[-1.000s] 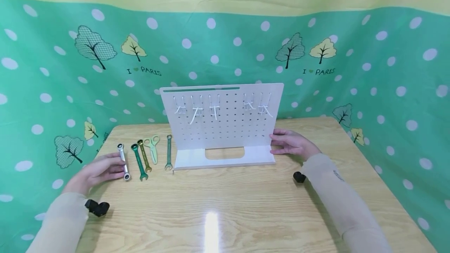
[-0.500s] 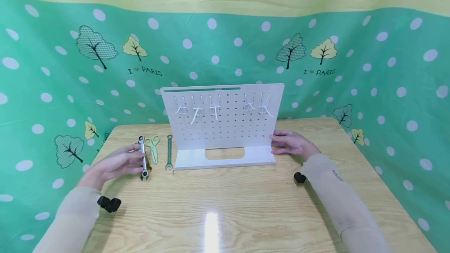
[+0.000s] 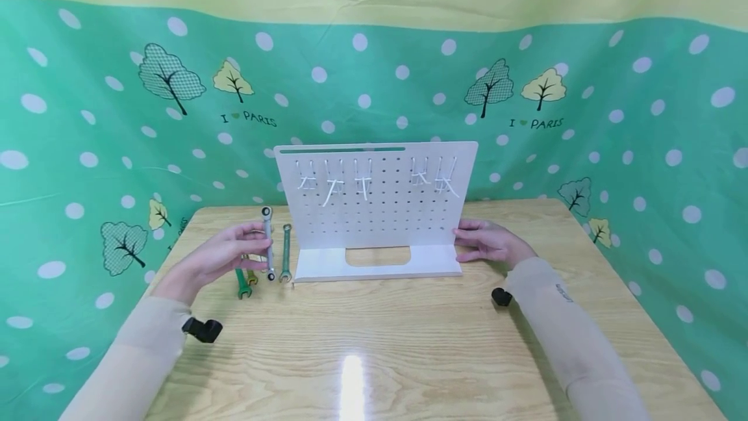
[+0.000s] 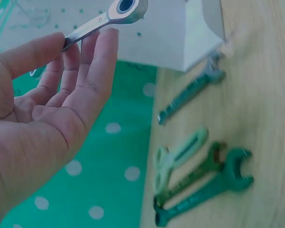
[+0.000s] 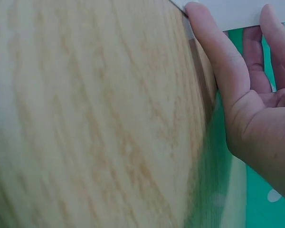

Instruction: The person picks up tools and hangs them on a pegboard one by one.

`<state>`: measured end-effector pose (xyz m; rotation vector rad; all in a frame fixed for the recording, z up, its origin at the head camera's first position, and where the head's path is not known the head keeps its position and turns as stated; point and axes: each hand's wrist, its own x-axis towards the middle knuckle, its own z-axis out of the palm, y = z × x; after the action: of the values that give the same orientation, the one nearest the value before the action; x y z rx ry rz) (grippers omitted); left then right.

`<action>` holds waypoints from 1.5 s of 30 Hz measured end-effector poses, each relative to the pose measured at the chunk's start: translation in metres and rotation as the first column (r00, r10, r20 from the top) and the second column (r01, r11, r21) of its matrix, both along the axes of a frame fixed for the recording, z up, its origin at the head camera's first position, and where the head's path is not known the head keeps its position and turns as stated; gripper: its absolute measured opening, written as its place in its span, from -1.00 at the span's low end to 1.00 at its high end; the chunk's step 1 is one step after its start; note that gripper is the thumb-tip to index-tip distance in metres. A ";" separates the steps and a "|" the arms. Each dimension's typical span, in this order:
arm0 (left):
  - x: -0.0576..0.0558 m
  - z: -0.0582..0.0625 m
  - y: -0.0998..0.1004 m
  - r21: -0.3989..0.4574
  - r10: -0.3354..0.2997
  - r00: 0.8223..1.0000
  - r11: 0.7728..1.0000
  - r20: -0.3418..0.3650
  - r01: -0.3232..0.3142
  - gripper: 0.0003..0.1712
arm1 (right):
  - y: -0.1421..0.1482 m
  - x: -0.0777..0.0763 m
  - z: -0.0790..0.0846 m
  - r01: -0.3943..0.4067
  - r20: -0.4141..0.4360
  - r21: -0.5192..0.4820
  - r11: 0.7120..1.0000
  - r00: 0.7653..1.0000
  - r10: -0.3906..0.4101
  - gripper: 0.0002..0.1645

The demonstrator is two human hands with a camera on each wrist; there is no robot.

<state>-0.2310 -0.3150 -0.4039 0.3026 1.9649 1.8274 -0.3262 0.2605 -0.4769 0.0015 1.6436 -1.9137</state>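
My left hand (image 3: 234, 251) pinches a silver double-ended ratchet wrench (image 3: 269, 242) between thumb and fingertips, raised over the left part of the table. In the left wrist view its ring end (image 4: 126, 5) points away from the palm. A green wrench (image 4: 199, 194), a gold-olive wrench (image 4: 194, 178) and pale green scissors (image 4: 173, 159) lie below, partly covered by the hand in the head view. Another green wrench (image 3: 286, 253) lies beside the white pegboard (image 3: 376, 229). My right hand (image 3: 487, 242) holds the pegboard's right edge, thumb at the base corner (image 5: 192, 7).
Several white wire hooks (image 3: 334, 188) hang on the pegboard's upper half, with a gap right of its middle. The board's base stands on the wooden table (image 3: 409, 343). A green dotted curtain (image 3: 403, 96) surrounds the back and sides.
My left hand has carried the silver wrench rightward over the other tools, lifting it toward the pegboard's left side. My right hand stays at the board's edge. The head view has shifted slightly.
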 end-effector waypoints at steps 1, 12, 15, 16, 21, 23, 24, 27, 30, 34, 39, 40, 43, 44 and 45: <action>0.000 0.004 0.005 -0.006 -0.001 1.000 1.000 -0.016 0.001 -0.73 | 0.000 0.000 0.000 0.002 0.011 -0.005 1.000 1.000 -0.002 -0.37; -0.004 0.040 0.055 -0.116 0.035 0.985 0.992 -0.167 -0.054 -0.52 | 0.003 0.001 -0.001 0.002 -0.034 0.020 1.000 0.999 -0.001 -0.47; -0.006 0.045 0.062 -0.105 0.053 0.982 0.992 -0.181 -0.073 -0.46 | 0.002 0.000 0.000 0.022 -0.112 0.070 0.997 0.994 -0.014 -0.62; -0.007 0.045 0.063 -0.102 0.058 0.981 0.992 -0.184 -0.078 -0.46 | 0.001 -0.001 0.000 0.035 -0.137 0.089 0.995 0.990 -0.023 -0.65; -0.010 0.047 0.066 -0.088 0.077 0.978 0.992 -0.194 -0.095 -0.45 | -0.002 -0.003 0.004 0.071 -0.220 0.140 0.988 0.975 -0.039 -0.68; -0.011 0.047 0.067 -0.081 0.081 0.977 0.992 -0.197 -0.098 -0.45 | -0.003 -0.002 0.005 0.070 -0.199 0.085 0.994 0.979 -0.052 -0.72; -0.012 0.047 0.067 -0.078 0.081 0.977 0.992 -0.198 -0.098 -0.44 | -0.003 -0.002 0.005 0.068 -0.185 0.053 0.996 0.981 -0.057 -0.75; -0.014 0.046 0.070 -0.072 0.087 0.976 0.992 -0.198 -0.103 -0.43 | -0.003 0.000 0.005 0.057 -0.144 -0.030 0.998 0.988 -0.061 -0.81; -0.016 0.045 0.072 -0.073 0.095 0.976 0.991 -0.198 -0.111 -0.42 | -0.002 0.001 0.005 0.057 -0.119 -0.074 0.996 0.991 -0.066 -0.82; -0.016 0.042 0.073 -0.069 0.106 0.973 0.990 -0.203 -0.122 -0.43 | -0.003 0.002 0.005 0.064 -0.092 -0.117 0.991 0.993 -0.075 -0.82; -0.016 0.040 0.073 -0.055 0.122 0.972 0.989 -0.201 -0.135 -0.46 | -0.003 0.002 0.006 0.058 -0.083 -0.126 0.990 0.994 -0.068 -0.82; -0.016 0.039 0.073 -0.052 0.122 0.972 0.990 -0.201 -0.135 -0.46 | -0.003 0.002 0.006 0.062 -0.081 -0.124 0.990 0.994 -0.073 -0.81; -0.015 0.039 0.074 -0.034 0.117 0.974 0.991 -0.194 -0.126 -0.46 | -0.004 0.003 0.006 0.060 -0.090 -0.112 0.992 0.993 -0.070 -0.81; -0.014 0.039 0.074 -0.034 0.110 0.974 0.992 -0.196 -0.119 -0.45 | -0.004 0.003 0.006 0.062 -0.090 -0.110 0.992 0.993 -0.072 -0.80; -0.014 0.039 0.074 -0.033 0.102 0.975 0.993 -0.197 -0.110 -0.45 | -0.004 0.002 0.006 0.064 -0.091 -0.108 0.992 0.993 -0.074 -0.80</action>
<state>-0.2447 -0.2411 -0.3647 0.3825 2.1888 1.8805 -0.3237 0.2564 -0.4707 -0.0767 1.6206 -2.0794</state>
